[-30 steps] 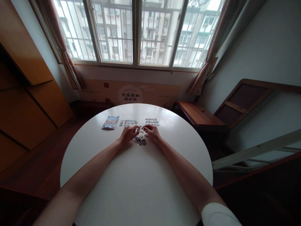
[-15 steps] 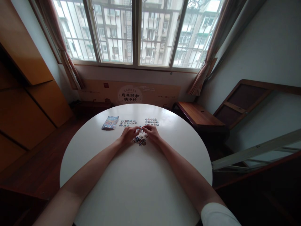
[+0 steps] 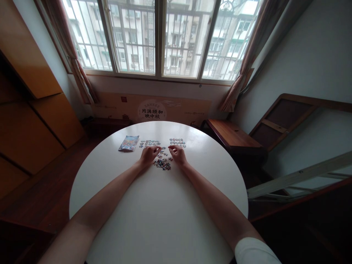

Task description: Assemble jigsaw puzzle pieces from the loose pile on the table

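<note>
Small jigsaw puzzle pieces lie on the round white table. My left hand is beside the loose heap of puzzle pieces, with thumb and forefinger pinched on what looks like one small piece. Facing it across a narrow gap, my right hand has its fingers curled and the tips close together. Whatever is between those tips is too small to make out. A few single pieces lie between the hands. Beyond the left hand are spaced-out pieces in rows; another group in rows lies beyond the right hand.
A printed picture packet lies on the white table, left of the pieces. Past the table's right edge stands a wooden bench. Orange-brown cabinets stand at the left, and a barred window is ahead.
My hands, which met at the fingertips, have drawn apart to left and right. More of the loose heap and the single pieces between them now shows.
</note>
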The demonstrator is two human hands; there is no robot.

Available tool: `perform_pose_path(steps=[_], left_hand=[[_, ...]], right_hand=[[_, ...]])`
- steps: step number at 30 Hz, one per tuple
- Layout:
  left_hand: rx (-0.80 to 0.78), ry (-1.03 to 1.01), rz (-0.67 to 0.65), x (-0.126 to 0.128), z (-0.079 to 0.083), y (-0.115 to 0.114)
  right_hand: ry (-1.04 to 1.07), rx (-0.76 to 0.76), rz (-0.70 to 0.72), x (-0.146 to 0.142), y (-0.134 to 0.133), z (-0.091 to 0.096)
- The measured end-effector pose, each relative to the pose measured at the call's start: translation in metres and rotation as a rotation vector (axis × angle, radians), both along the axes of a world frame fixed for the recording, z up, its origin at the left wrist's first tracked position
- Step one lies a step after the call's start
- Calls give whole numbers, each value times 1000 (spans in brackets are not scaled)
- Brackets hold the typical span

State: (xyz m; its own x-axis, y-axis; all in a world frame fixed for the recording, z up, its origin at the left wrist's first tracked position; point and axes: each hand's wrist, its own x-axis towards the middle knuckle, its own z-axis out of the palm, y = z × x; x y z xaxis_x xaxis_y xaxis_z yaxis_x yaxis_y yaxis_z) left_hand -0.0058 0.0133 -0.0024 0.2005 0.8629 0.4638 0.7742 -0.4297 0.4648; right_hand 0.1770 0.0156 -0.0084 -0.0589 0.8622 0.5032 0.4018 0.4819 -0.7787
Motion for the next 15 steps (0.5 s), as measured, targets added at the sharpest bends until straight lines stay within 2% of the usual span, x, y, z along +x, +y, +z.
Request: perform_pose_path(steps=[6, 15], left_hand=[[-8, 1, -98, 0, -1, 2], [-21, -10, -120, 0, 0, 0]], right_hand=[[-66, -25, 37, 0, -1, 1], [-58, -36, 51, 1, -3, 0]])
